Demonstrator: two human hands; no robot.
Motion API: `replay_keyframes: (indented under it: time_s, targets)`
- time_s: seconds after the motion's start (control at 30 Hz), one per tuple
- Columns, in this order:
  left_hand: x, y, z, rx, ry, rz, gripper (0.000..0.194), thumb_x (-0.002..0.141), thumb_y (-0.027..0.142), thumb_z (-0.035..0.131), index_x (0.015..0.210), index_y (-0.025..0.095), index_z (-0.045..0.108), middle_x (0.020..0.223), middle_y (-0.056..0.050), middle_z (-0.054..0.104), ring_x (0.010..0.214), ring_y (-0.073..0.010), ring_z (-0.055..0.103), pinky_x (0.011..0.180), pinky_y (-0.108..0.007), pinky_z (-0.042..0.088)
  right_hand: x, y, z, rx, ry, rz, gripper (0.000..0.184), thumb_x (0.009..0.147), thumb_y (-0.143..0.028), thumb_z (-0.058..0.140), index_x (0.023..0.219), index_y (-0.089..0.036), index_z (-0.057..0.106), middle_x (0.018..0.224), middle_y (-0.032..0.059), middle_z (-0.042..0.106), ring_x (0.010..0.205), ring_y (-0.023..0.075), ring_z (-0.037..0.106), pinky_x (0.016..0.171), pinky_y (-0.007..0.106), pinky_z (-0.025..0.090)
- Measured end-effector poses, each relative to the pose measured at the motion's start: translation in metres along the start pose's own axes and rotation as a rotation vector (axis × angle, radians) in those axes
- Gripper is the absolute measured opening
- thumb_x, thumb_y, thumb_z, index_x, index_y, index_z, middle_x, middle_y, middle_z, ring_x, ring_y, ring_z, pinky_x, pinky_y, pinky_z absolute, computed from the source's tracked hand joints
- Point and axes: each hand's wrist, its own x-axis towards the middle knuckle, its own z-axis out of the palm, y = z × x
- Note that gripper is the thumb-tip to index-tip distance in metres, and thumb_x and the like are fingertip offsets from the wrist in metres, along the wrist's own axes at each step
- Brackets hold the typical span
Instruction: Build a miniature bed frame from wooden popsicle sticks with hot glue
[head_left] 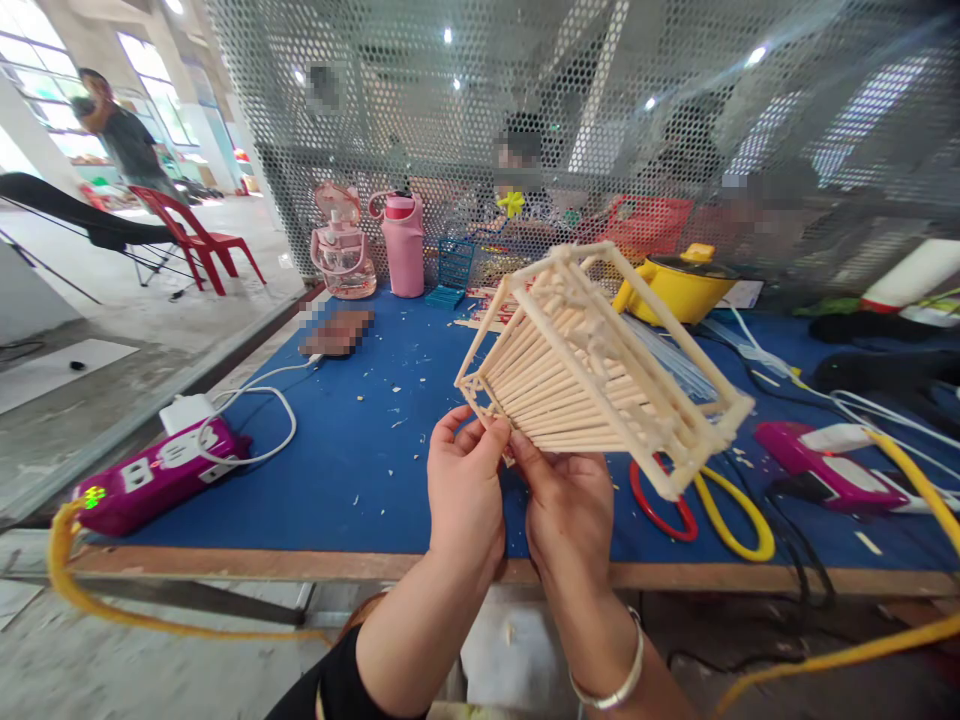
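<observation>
A small house frame of pale wooden sticks (592, 370) is held tilted in the air above the blue table top (352, 470). My left hand (465, 490) is closed, pinching the lower left corner of the frame between thumb and fingers. My right hand (566, 500) is closed too, gripping the frame's lower edge from below; a silver bangle sits on that wrist. Under the frame lie scissors with red and yellow handles (705, 505).
A purple power strip (154, 475) with a white charger and cable lies at the left, a purple glue gun (832, 470) at the right. A yellow pot (686, 285), a pink bottle (403, 245) and a blue basket (454, 270) stand at the back by the mesh screen. Other people sit beyond.
</observation>
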Motion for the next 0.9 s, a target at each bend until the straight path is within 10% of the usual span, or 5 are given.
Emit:
replay_keyframes:
  time_s: [0.9]
  targets:
    - [0.0045, 0.0071, -0.0003, 0.069, -0.017, 0.078, 0.053, 0.068, 0.008, 0.072, 0.109, 0.021, 0.042, 0.092, -0.002, 0.066, 0.082, -0.013, 0.066, 0.077, -0.026, 0.05, -0.0007, -0.0057, 0.0068, 0.036, 0.051, 0.001, 0.046, 0.068, -0.017, 0.075, 0.112, -0.021, 0.062, 0.112, 0.0063, 0.071, 0.102, 0.0219, 0.067, 0.092, 0.039, 0.053]
